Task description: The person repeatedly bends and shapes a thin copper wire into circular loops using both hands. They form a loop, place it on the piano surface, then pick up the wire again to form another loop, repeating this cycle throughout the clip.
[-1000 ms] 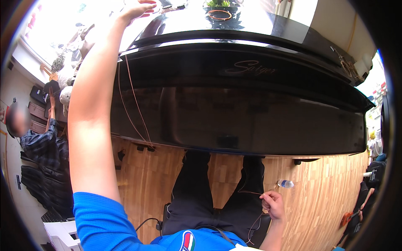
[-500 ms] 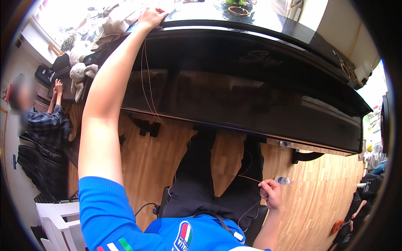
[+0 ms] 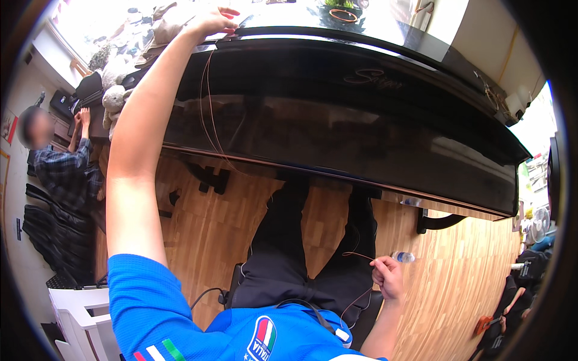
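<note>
Thin copper-coloured wire (image 3: 358, 256) is pinched in my right hand (image 3: 388, 278), above my right thigh; one stretch runs off to the left and another hangs toward my lap. Up at the far left, my left hand (image 3: 214, 23) is by the top edge of a glossy black, piano-like cabinet (image 3: 337, 132), its fingers stretched and apart. I see nothing held in it. Strands of similar thin wire (image 3: 201, 99) hang down the cabinet's front below that hand. Whether they join the wire at my right hand I cannot tell.
On the cabinet's top stand a potted plant (image 3: 338, 5) and a ring of coiled wire (image 3: 343, 15). Grey plush toys (image 3: 114, 99) lie at the left. A person in a plaid shirt (image 3: 63, 165) sits far left. Plastic bottles (image 3: 403, 257) lie on the wooden floor.
My left hand has shifted slightly left and up, its fingers now more spread at the cabinet's edge. The right hand still pinches the wire. The whole view has tilted a little.
</note>
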`<control>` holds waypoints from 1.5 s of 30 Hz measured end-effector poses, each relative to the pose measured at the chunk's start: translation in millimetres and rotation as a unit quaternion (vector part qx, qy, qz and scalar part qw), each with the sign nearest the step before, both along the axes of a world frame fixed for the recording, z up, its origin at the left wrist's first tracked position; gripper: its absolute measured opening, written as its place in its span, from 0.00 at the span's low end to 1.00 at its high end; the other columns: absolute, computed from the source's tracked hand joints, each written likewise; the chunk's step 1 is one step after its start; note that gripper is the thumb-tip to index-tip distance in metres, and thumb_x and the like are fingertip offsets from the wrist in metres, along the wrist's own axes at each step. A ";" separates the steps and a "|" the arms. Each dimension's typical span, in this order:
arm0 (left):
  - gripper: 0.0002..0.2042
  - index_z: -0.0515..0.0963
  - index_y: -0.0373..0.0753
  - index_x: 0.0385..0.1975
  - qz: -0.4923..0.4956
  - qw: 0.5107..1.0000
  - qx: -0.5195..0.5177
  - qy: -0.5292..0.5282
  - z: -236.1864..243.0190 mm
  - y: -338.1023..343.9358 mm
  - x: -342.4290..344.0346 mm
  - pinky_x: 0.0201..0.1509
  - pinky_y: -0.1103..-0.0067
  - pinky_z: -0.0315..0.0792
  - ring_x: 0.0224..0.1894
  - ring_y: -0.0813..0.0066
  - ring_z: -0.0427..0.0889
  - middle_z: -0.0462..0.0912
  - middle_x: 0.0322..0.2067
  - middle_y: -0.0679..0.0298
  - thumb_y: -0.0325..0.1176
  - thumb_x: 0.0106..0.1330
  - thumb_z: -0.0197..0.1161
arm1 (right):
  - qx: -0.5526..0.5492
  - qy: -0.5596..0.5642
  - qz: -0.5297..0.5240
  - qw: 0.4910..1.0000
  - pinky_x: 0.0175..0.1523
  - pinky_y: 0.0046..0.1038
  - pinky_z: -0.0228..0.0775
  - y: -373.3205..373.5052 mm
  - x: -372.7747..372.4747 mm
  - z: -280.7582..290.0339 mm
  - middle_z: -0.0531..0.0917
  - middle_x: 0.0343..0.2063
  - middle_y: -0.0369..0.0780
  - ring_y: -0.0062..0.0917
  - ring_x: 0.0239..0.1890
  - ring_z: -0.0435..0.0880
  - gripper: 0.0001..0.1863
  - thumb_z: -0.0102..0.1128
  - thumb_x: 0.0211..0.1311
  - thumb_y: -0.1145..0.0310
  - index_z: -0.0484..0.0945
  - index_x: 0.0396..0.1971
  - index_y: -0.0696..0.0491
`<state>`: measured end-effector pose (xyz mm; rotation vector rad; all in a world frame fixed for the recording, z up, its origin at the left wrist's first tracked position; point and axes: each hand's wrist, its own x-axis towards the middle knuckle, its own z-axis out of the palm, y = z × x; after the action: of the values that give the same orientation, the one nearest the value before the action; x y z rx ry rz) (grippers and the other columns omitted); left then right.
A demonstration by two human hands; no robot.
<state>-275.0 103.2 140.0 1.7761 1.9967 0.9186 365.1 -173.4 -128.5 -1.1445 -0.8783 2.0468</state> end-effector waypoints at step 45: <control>0.13 0.76 0.35 0.45 -0.308 0.823 -0.130 -0.459 -38.8 -238.6 306.0 0.27 0.83 0.81 0.27 0.79 0.85 0.80 0.26 0.67 0.38 0.79 0.49 | 0.375 -0.142 0.077 0.913 0.19 0.16 0.41 132.8 -13.4 236.2 0.61 0.14 0.23 0.06 0.14 0.51 0.16 0.62 0.70 0.55 0.82 0.34 0.55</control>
<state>31.0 -135.4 101.2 1.2788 0.8090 0.9383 351.7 -40.6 107.7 -0.9437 -1.7507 1.4200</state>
